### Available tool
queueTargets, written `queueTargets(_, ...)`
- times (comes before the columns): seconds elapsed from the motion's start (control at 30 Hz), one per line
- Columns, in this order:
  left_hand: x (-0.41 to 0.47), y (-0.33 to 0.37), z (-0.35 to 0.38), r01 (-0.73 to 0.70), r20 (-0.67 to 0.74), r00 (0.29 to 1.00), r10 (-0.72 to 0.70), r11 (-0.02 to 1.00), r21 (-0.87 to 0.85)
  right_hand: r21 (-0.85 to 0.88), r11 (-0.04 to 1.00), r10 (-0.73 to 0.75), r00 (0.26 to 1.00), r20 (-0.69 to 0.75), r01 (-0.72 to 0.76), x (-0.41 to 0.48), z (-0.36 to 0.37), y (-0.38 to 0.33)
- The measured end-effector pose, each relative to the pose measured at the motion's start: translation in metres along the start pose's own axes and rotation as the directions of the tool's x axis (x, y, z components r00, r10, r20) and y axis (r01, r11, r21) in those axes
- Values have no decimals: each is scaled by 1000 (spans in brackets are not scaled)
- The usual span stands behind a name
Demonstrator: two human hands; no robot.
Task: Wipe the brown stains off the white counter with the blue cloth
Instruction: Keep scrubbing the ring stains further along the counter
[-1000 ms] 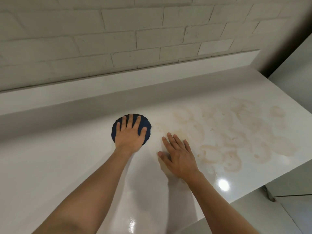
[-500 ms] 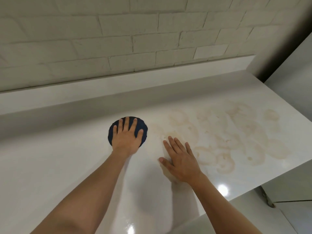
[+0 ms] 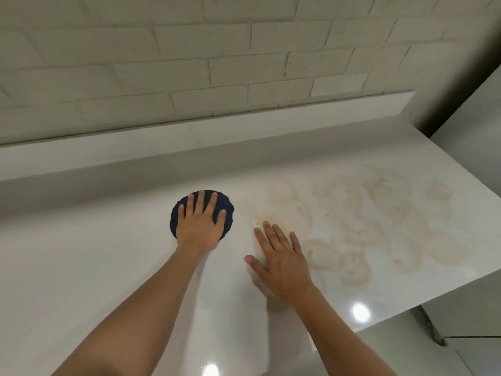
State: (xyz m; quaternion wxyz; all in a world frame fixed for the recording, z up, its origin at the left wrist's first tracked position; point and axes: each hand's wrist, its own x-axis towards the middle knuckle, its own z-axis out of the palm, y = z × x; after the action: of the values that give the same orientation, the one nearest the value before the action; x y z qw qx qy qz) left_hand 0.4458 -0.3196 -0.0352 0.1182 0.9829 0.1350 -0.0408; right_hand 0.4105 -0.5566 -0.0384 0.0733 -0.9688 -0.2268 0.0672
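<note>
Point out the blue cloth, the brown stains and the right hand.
blue cloth (image 3: 227, 203): head view, its uncovered upper right edge.
brown stains (image 3: 366, 226): head view, middle of the stained patch.
right hand (image 3: 282, 264): head view, back of the hand.

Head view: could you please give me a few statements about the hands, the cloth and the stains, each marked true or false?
1. The left hand lies flat on the blue cloth. True.
2. The right hand grips the cloth. False: it lies open on the white counter, apart from the cloth.
3. The brown stains spread to the right of the cloth. True.
4. The cloth covers most of the stains. False: it sits to their left, and they lie uncovered.
</note>
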Motion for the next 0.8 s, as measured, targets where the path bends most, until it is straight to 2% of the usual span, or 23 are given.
queueTargets(0.1,-9,9,3,-21,11,1000,21,1000,-7,-5,1000,-3,999,-37,3,-2,5,1)
queueTargets(0.2,-48,-13,10,-232,9,973,232,973,9,9,1000,-5,999,-51,5,-1,8,2)
queueTargets(0.27,-60,-38,8,-298,19,954,298,954,24,14,1000,-6,998,-65,7,-1,9,1)
queueTargets(0.3,-54,-46,5,-287,17,958,286,957,36,20,1000,-7,998,-69,8,-1,8,1)
queueTargets(0.37,-35,-49,0,-174,8,985,174,984,45,20,1000,-10,998,-59,11,-1,7,1)
queueTargets(0.47,-6,-22,1,-31,3,1000,31,999,28,7,1000,2,999,-53,-1,-1,4,0)
queueTargets(0.57,2,0,1,-26,35,999,26,1000,11,1,1000,3,998,-70,-3,-2,4,0)
queueTargets(0.67,-24,-6,2,-218,59,975,216,975,34,6,1000,8,999,-54,-7,-2,4,-1)
queueTargets(0.73,-49,-27,3,-401,68,915,398,915,39,7,1000,14,999,-34,-14,-3,3,-2)
queueTargets(0.8,-55,-55,-3,-483,92,874,477,874,52,13,999,31,1000,-6,-31,-2,1,-4)
